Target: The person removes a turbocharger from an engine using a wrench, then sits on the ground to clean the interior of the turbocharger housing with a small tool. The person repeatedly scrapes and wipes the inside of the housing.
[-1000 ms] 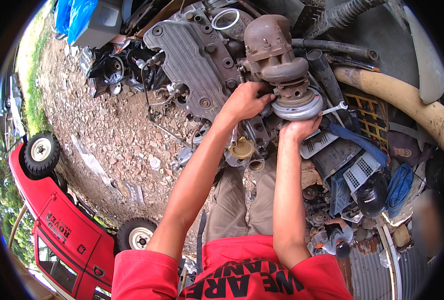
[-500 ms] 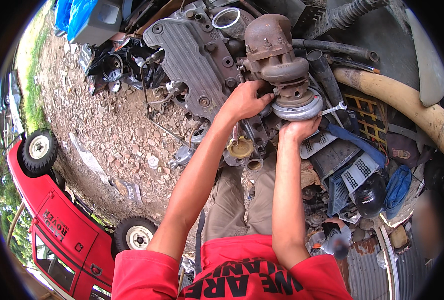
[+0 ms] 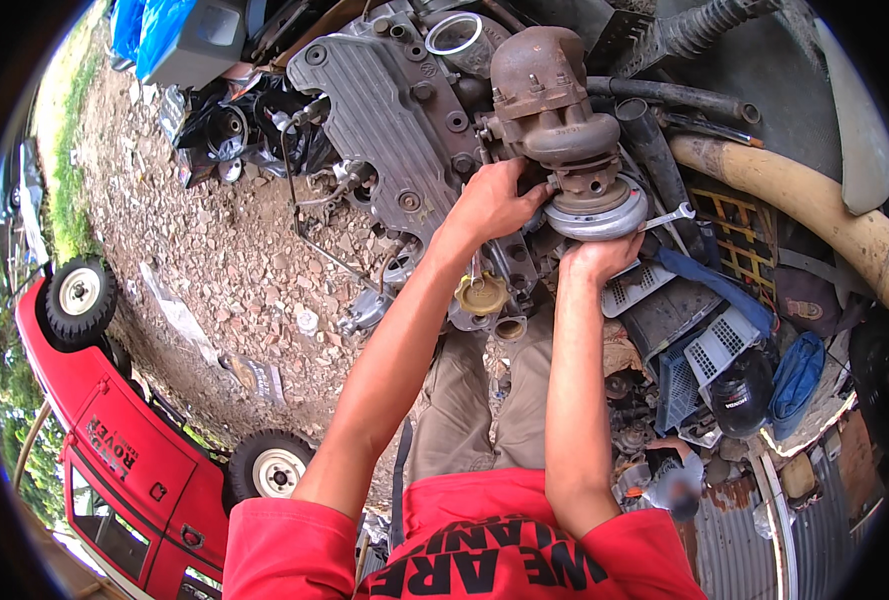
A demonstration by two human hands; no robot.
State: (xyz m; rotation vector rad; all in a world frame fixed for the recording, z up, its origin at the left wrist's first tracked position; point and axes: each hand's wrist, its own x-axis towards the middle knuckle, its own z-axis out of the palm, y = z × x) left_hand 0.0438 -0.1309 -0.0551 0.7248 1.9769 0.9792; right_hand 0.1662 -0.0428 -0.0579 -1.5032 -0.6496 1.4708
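A rusty turbocharger [image 3: 571, 137] stands upright on the right side of an engine with a ribbed grey cover [image 3: 376, 125]. My left hand [image 3: 494, 207] reaches in between the engine and the turbocharger, its fingers bent against the turbocharger's side; its fingertips are partly hidden. Under the silver round housing [image 3: 604, 220] at the turbocharger's near end, my right hand [image 3: 600, 257] is closed around a spanner. The spanner [image 3: 669, 217] sticks out to the right, its open end showing; the rest is covered by my hand. A yellow cap [image 3: 481, 294] sits on the engine below my left wrist.
Right of the engine lie a large tan pipe [image 3: 784, 180], dark tubes [image 3: 664, 94], a yellow grid [image 3: 734, 235] and grey plastic grilles [image 3: 719, 350]. Stony ground [image 3: 234, 260] and a red vehicle [image 3: 139, 455] are at left. A person [image 3: 672, 480] is at lower right.
My hands, the spanner and the turbocharger keep nearly the same places. A blurred shape at the right rim is gone from view.
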